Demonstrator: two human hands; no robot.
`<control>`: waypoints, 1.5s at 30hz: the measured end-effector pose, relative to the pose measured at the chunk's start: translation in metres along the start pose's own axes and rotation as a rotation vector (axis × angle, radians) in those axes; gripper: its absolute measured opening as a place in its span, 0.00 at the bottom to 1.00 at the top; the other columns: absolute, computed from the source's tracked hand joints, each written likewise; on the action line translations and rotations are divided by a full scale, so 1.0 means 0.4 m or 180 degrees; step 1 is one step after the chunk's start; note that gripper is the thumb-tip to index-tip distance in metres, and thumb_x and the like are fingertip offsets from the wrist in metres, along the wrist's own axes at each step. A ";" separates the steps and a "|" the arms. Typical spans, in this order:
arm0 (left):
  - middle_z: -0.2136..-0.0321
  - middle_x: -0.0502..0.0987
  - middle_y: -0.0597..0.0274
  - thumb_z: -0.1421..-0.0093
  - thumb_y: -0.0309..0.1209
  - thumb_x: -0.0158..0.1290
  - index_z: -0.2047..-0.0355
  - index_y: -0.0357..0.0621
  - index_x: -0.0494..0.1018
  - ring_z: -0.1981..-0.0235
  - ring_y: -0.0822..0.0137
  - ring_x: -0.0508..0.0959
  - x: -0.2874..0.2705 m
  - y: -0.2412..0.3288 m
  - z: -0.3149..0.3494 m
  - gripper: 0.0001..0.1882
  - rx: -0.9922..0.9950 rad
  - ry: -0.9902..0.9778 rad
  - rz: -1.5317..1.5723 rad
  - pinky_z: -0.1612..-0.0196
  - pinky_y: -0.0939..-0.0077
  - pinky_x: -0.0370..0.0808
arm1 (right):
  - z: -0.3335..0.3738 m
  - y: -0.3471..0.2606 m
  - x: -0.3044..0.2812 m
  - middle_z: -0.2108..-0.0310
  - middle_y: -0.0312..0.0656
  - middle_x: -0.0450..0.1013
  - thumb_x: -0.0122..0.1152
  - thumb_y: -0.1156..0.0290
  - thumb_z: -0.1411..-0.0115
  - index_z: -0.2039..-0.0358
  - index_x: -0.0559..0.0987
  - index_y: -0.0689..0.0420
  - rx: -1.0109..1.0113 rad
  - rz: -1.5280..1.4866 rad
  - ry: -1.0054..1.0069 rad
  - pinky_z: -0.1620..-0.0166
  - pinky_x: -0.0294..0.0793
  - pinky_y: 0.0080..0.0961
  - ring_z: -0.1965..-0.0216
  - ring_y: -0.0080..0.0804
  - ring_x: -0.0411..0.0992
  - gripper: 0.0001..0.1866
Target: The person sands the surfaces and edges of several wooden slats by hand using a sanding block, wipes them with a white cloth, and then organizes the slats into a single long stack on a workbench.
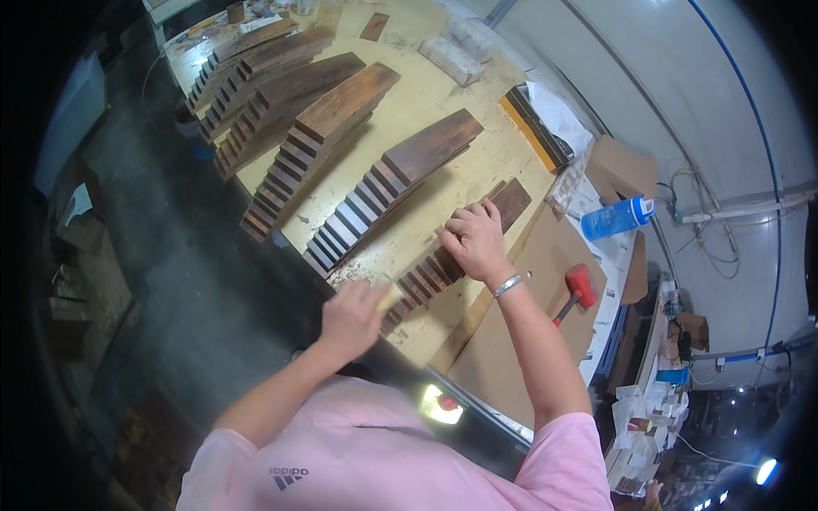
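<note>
The person's right hand point(477, 238) is clamped over the upper part of the nearest stack of dark wooden boards point(515, 204), fingers curled across the top, probably to keep the loose pieces from sliding. That stack lies slantwise on the yellow counter point(407, 100), its stepped end toward the person at the counter's front edge. The left hand point(351, 319), blurred, grips a pale yellow piece point(390, 298) right by the steps; what the piece is, and whether it touches the wood, cannot be told. The boards are fanned so that each end is bared, which seems meant to leave a strip of every one within reach. The neighbouring stack point(432, 146), its steps paler, stands just to the left and limits room on that side, with more fanned stacks point(349, 100) beyond. To the right, a brown sheet point(520, 294) lies under the right forearm, bearing a red mallet point(580, 284) near that arm. Farther off are a blue bottle point(610, 219) and a black-and-orange box point(530, 128), both clear of the hands.
</note>
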State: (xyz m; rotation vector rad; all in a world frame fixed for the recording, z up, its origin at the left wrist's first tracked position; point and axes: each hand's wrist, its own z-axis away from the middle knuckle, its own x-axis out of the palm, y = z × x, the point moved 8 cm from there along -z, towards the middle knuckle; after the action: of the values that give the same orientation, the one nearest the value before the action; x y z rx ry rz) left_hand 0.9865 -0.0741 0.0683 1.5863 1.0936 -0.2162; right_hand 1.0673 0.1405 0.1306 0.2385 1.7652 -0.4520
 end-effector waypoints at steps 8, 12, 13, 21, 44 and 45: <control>0.67 0.75 0.59 0.48 0.26 0.61 0.50 0.52 0.79 0.63 0.54 0.77 0.008 -0.001 0.010 0.23 0.0006 0.0142 0.0147 0.64 0.58 0.78 | 0.000 -0.002 -0.006 0.70 0.38 0.74 0.61 0.57 0.38 0.77 0.83 0.54 0.0029 -0.0028 -0.0018 0.31 0.57 0.54 0.58 0.42 0.71 0.16; 0.71 0.74 0.60 0.49 0.30 0.65 0.53 0.51 0.82 0.68 0.56 0.76 0.084 0.087 0.147 0.20 0.0623 -0.0813 0.0681 0.67 0.63 0.77 | 0.002 0.002 -0.001 0.71 0.38 0.74 0.61 0.56 0.38 0.77 0.82 0.54 -0.0023 -0.0070 0.0039 0.31 0.57 0.54 0.58 0.42 0.71 0.17; 0.70 0.74 0.60 0.46 0.30 0.63 0.52 0.50 0.81 0.66 0.56 0.77 0.070 0.076 0.136 0.19 0.0417 -0.0685 0.0583 0.67 0.61 0.77 | -0.002 -0.002 -0.002 0.71 0.38 0.74 0.61 0.56 0.38 0.77 0.82 0.54 -0.0041 -0.0037 0.0036 0.31 0.57 0.54 0.58 0.42 0.71 0.17; 0.67 0.77 0.58 0.47 0.29 0.64 0.51 0.49 0.80 0.61 0.53 0.78 0.084 0.026 0.150 0.21 0.0014 -0.0841 0.0730 0.60 0.59 0.77 | 0.001 0.001 -0.002 0.70 0.38 0.74 0.58 0.57 0.36 0.74 0.82 0.55 0.0066 -0.0051 -0.0148 0.30 0.54 0.50 0.56 0.40 0.71 0.16; 0.69 0.73 0.57 0.48 0.27 0.61 0.50 0.50 0.80 0.65 0.54 0.75 0.079 0.128 -0.058 0.22 0.0634 -0.0427 0.0500 0.64 0.60 0.75 | -0.008 0.037 -0.008 0.65 0.38 0.77 0.52 0.65 0.33 0.67 0.85 0.54 0.0037 -0.0060 -0.0034 0.29 0.54 0.54 0.50 0.40 0.72 0.14; 0.70 0.73 0.59 0.49 0.27 0.60 0.51 0.51 0.80 0.66 0.55 0.75 0.073 0.142 -0.037 0.22 0.0652 -0.0536 0.0674 0.65 0.61 0.76 | -0.005 0.037 -0.006 0.65 0.39 0.77 0.52 0.65 0.33 0.67 0.85 0.54 0.0062 -0.0052 -0.0025 0.29 0.54 0.54 0.50 0.41 0.72 0.14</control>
State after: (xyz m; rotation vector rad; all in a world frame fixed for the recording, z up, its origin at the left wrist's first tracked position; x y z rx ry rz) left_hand 1.0380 -0.0421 0.0929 1.8178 0.7865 -0.3210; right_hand 1.0721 0.1549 0.1306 0.2360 1.7568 -0.4815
